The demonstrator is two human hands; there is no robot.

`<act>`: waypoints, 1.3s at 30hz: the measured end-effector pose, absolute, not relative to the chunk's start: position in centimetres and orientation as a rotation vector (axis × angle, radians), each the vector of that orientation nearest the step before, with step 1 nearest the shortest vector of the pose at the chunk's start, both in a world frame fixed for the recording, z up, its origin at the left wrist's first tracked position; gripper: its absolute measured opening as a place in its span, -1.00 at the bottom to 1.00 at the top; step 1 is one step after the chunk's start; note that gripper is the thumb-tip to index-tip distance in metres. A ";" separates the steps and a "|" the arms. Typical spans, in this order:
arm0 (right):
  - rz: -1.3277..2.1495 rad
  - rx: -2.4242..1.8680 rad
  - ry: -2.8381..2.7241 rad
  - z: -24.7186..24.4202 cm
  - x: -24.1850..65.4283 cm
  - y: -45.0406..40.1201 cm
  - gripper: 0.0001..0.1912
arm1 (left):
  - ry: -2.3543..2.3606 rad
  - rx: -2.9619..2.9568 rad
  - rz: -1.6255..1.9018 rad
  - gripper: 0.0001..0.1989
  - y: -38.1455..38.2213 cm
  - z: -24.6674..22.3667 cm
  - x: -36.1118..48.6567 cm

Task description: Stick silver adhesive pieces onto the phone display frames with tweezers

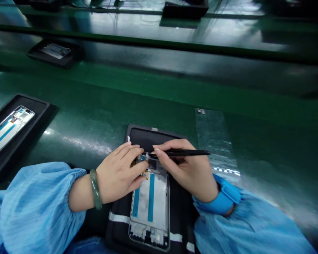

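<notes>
A phone frame [159,197] with blue strips lies in a black foam tray [140,135] in front of me. My left hand [122,169], a green bangle on its wrist, rests over the frame's upper left edge, fingers apart, fingertips touching the frame near a small orange flex part [145,175]. Between the thumb and fingers of my right hand [187,165] are black tweezers [190,152]. Their tips point left to the frame's top edge, close to my left fingertips; whether they grip anything is too small to tell.
A clear plastic sheet [214,134] with small pieces lies to the right. Another phone frame [9,130] sits in a black tray [43,106] at the left. Farther back is a third tray [75,53], and a dark box [185,10] stands beyond.
</notes>
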State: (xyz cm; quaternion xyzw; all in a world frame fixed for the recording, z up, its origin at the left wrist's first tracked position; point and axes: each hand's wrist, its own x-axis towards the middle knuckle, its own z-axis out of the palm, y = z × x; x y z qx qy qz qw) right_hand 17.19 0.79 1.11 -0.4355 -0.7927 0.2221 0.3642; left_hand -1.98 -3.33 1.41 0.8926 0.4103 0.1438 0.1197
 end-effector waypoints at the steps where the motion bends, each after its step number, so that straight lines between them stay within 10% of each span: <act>1: 0.571 -1.109 -2.047 1.1 17.2 0.8 -0.92 | 1.196 2.607 0.417 -0.78 -3.3 1.4 -2.0; 14: 0.770 -1.154 -1.244 2.0 18.1 1.9 -0.84 | 1.122 2.614 0.518 -0.79 -2.9 2.7 0.0; 20: 0.595 -1.149 -1.170 3.3 20.4 2.8 -0.83 | 1.199 2.675 0.091 -0.32 -3.8 4.0 7.5; 30: 0.594 -1.267 -1.115 1.7 25.0 4.6 -0.79 | 1.383 2.597 -0.262 -0.89 -1.8 3.2 7.7; 39: 0.691 -1.249 -1.484 0.8 20.5 4.5 -0.85 | 1.466 2.633 -0.222 -0.87 -1.3 2.3 7.1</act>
